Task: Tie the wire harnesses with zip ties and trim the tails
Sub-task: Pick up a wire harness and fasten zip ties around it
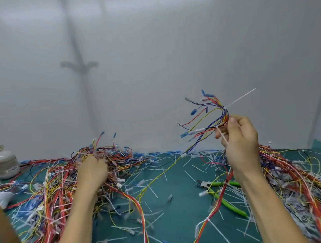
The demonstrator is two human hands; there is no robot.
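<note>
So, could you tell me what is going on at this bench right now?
A person is bundling wires. The right hand holds up a small wire bundle with a white zip tie around it, its long tail untrimmed. The left hand reaches into the loose wire pile on the green mat. Green-handled cutters lie on the mat among cut tie tails.

The fingertips of the left hand [92, 169] are buried in the wire pile [53, 182] at lower left. The green-handled cutters [223, 196] are partly covered by wires at lower right. The label on the bottle [3, 163], cut by the left edge, cannot be read. A blurred shape is seen behind the translucent wall [79, 65].
</note>
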